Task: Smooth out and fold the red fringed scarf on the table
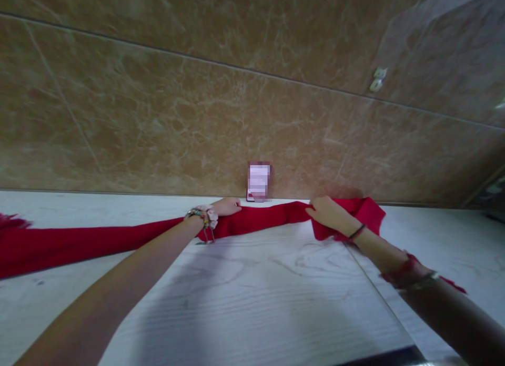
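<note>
A long red cloth (260, 219) lies stretched from side to side over a white wood-grain surface (252, 282). My left hand (226, 206) is closed on the cloth's upper edge, left of centre, with bracelets and a scrunchie at the wrist. To the right, my right hand (329, 214) grips the cloth where the band meets a wider, bunched part. A fringe shows at the cloth's far left end. Between the hands, the stretch of cloth is narrow and slightly slanted.
A phone (258, 182) with a lit screen leans against the brown marbled tile wall (177, 108), just behind the cloth. A small pale fitting (377, 80) is on the wall at upper right. A dark object (493, 195) stands at the right edge.
</note>
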`<state>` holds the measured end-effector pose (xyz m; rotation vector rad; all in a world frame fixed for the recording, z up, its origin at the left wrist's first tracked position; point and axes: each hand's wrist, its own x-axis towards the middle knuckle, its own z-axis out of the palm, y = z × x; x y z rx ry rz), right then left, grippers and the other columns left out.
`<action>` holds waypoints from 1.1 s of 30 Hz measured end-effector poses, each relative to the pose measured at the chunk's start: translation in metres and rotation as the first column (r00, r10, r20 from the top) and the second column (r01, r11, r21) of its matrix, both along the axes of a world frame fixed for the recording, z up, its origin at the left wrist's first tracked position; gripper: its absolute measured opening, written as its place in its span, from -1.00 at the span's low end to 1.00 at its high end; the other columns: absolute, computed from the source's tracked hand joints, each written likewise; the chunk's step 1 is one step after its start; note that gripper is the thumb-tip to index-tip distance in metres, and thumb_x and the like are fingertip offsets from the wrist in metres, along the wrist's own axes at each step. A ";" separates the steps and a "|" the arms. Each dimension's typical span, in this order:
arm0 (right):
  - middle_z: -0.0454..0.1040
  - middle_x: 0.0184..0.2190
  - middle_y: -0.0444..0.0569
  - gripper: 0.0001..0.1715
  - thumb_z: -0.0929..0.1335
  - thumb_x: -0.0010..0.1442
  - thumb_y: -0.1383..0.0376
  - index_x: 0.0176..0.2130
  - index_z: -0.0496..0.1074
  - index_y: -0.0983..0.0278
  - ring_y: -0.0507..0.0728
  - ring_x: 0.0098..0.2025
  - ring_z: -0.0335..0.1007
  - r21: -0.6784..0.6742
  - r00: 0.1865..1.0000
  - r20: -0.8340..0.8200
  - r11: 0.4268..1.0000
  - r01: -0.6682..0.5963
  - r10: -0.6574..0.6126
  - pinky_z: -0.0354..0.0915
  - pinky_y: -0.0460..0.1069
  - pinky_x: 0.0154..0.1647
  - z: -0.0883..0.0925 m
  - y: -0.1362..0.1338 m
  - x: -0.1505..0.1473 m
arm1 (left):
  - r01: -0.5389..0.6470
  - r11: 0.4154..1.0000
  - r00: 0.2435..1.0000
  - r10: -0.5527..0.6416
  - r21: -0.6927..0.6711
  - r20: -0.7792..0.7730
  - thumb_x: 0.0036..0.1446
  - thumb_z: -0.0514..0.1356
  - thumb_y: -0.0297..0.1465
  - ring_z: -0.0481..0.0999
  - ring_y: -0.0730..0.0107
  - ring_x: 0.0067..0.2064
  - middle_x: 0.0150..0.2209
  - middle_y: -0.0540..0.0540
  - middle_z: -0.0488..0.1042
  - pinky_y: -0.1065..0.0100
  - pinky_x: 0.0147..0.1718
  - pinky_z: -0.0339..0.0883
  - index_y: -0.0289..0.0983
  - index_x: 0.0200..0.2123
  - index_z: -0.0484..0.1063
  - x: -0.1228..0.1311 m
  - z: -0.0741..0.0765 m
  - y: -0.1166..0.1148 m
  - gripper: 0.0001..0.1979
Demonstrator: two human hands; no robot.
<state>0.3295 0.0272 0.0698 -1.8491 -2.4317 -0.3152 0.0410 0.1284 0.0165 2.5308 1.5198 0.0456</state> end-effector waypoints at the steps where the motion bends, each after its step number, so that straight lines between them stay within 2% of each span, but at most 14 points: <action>1: 0.49 -0.39 0.19 -0.65 0.18 0.15 0.26 -0.36 0.46 0.40 0.20 -0.31 0.42 -0.041 1.000 0.002 0.999 -0.028 0.028 0.29 0.01 -0.31 -0.004 -0.011 -0.019 | -0.005 1.000 1.000 0.005 0.023 -0.005 0.05 -0.04 -0.36 0.42 0.33 -0.26 -0.29 -0.14 0.48 0.43 -0.29 0.23 -0.35 -0.30 0.40 0.002 -0.001 0.001 -0.72; 3: 0.49 -0.41 0.21 -0.53 0.17 0.16 0.13 -0.40 0.46 0.42 0.25 -0.31 0.42 -0.311 0.987 -0.073 0.937 -0.160 0.144 0.29 0.05 -0.30 -0.012 -0.030 -0.053 | -0.010 0.998 1.000 0.011 0.067 -0.020 0.07 -0.04 -0.38 0.42 0.29 -0.22 -0.27 -0.17 0.47 0.39 -0.25 0.23 -0.35 -0.28 0.40 0.002 -0.004 0.000 -0.73; 5: 0.50 -0.42 0.13 -0.49 0.14 0.18 0.08 -0.42 0.46 0.38 0.18 -0.33 0.43 -0.404 0.968 -0.170 0.882 -0.242 0.187 0.31 0.00 -0.31 -0.016 -0.036 -0.073 | -0.007 0.994 1.000 0.010 0.112 -0.029 0.10 -0.04 -0.37 0.42 0.26 -0.19 -0.24 -0.19 0.46 0.36 -0.22 0.23 -0.34 -0.22 0.38 0.000 -0.005 -0.006 -0.72; 7: 0.51 -0.38 0.04 -0.49 0.06 0.24 0.15 -0.31 0.44 0.36 0.09 -0.39 0.44 -0.466 0.934 -0.326 0.834 -0.295 0.148 0.34 -0.06 -0.36 -0.015 -0.027 -0.073 | -0.007 0.986 1.000 0.012 0.166 -0.027 0.12 -0.03 -0.35 0.39 0.24 -0.12 -0.15 -0.21 0.41 0.32 -0.15 0.21 -0.32 -0.10 0.31 -0.005 -0.005 -0.015 -0.69; 9: 0.50 -0.30 0.01 -0.54 0.03 0.25 0.25 -0.16 0.38 0.34 0.06 -0.35 0.44 -0.413 0.901 -0.414 0.855 -0.315 0.132 0.36 -0.05 -0.32 -0.017 -0.008 -0.057 | 0.015 0.964 1.000 -0.011 0.267 -0.015 0.12 -0.02 -0.35 0.32 0.21 -0.02 -0.01 -0.23 0.31 0.26 -0.07 0.15 -0.28 0.01 0.22 -0.009 -0.006 -0.029 -0.64; 11: 0.45 -0.15 0.04 -0.66 0.18 0.17 0.29 -0.10 0.36 0.31 0.13 -0.12 0.36 -0.250 0.890 -0.382 0.899 -0.360 0.250 0.28 0.04 -0.09 -0.027 0.009 -0.038 | 0.095 0.936 0.995 -0.093 0.338 -0.024 0.15 -0.03 -0.33 0.22 0.19 0.06 0.10 -0.21 0.18 0.20 0.00 0.08 -0.22 0.06 0.17 -0.014 -0.011 -0.042 -0.61; 12: 0.38 -0.06 0.08 -0.62 0.24 0.12 0.29 -0.05 0.34 0.31 0.17 0.00 0.26 -0.178 0.886 -0.334 0.901 -0.395 0.322 0.18 0.09 0.02 -0.036 0.015 -0.030 | 0.147 0.932 0.989 -0.141 0.332 -0.042 0.16 -0.05 -0.31 0.17 0.17 0.10 0.13 -0.19 0.14 0.15 0.02 0.04 -0.19 0.07 0.16 -0.015 -0.016 -0.048 -0.61; 14: 0.25 0.05 0.15 -0.55 0.25 0.11 0.28 0.01 0.28 0.34 0.21 0.11 0.11 -0.099 0.878 -0.237 0.889 -0.448 0.416 0.08 0.14 0.09 -0.059 0.020 -0.021 | 0.222 0.946 0.975 -0.208 0.238 -0.083 0.20 -0.12 -0.26 0.03 0.11 0.17 0.18 -0.15 0.05 0.03 0.06 -0.06 -0.14 0.12 0.09 -0.016 -0.026 -0.057 -0.59; 18: 0.16 0.10 0.23 -0.52 0.13 0.21 0.27 0.08 0.18 0.41 0.24 0.17 -0.03 0.015 0.892 -0.101 0.897 -0.442 0.441 0.05 0.22 0.09 -0.096 0.011 -0.017 | 0.220 0.973 0.971 -0.212 0.069 -0.111 0.21 -0.21 -0.20 -0.18 0.04 0.22 0.23 -0.14 -0.12 -0.13 0.05 -0.23 -0.12 0.19 -0.10 -0.009 -0.038 -0.061 -0.52; 22: 0.27 0.03 0.20 -0.55 0.19 0.17 0.28 0.03 0.26 0.39 0.23 0.09 0.13 -0.072 0.897 -0.022 0.895 -0.441 0.441 0.15 0.14 0.05 -0.087 0.006 -0.005 | 0.277 0.955 0.960 -0.271 0.102 -0.072 0.22 -0.24 -0.21 -0.08 0.18 0.21 0.22 -0.09 -0.05 0.03 0.08 -0.16 -0.11 0.16 0.01 -0.010 -0.025 -0.058 -0.55; 25: 0.42 -0.15 0.14 -0.68 0.20 0.15 0.34 -0.13 0.40 0.36 0.19 -0.06 0.30 -0.136 0.910 0.015 0.903 -0.408 0.414 0.23 0.08 -0.03 -0.062 0.014 -0.013 | 0.179 0.952 0.984 -0.174 0.250 -0.040 0.19 -0.15 -0.22 0.10 0.32 0.14 0.16 -0.15 0.09 0.30 0.08 -0.06 -0.22 0.12 0.09 -0.047 -0.004 -0.056 -0.54; 28: 0.38 -0.10 0.17 -0.64 0.15 0.19 0.33 -0.10 0.37 0.39 0.17 -0.02 0.26 -0.015 0.897 -0.006 0.897 -0.442 0.442 0.16 0.07 0.02 -0.049 0.029 -0.055 | -0.038 0.988 0.988 0.059 0.149 -0.143 0.04 0.00 -0.12 0.25 0.22 0.03 0.03 -0.22 0.28 0.31 0.00 0.06 -0.32 0.03 0.22 -0.119 0.013 -0.061 -0.45; 30: 0.25 0.05 0.18 -0.56 0.15 0.20 0.27 0.04 0.24 0.39 0.17 0.09 0.12 0.034 0.864 -0.047 0.866 -0.500 0.501 0.09 0.09 0.08 -0.055 0.038 -0.089 | -0.131 0.991 0.967 0.126 -0.009 -0.223 -0.07 0.06 -0.07 0.33 0.20 -0.05 -0.07 -0.23 0.36 0.33 -0.08 0.15 -0.34 -0.03 0.28 -0.168 0.017 -0.069 -0.40; 33: 0.08 0.16 0.11 -0.48 0.10 0.23 0.17 0.14 0.09 0.28 0.21 0.18 -0.06 -0.051 0.862 -0.057 0.861 -0.506 0.504 0.02 0.22 0.08 -0.076 0.043 -0.121 | -0.211 0.977 0.958 0.197 -0.045 -0.209 -0.03 -0.01 -0.07 0.35 0.20 -0.08 -0.10 -0.24 0.38 0.34 -0.10 0.16 -0.39 -0.08 0.32 -0.211 0.014 -0.084 -0.42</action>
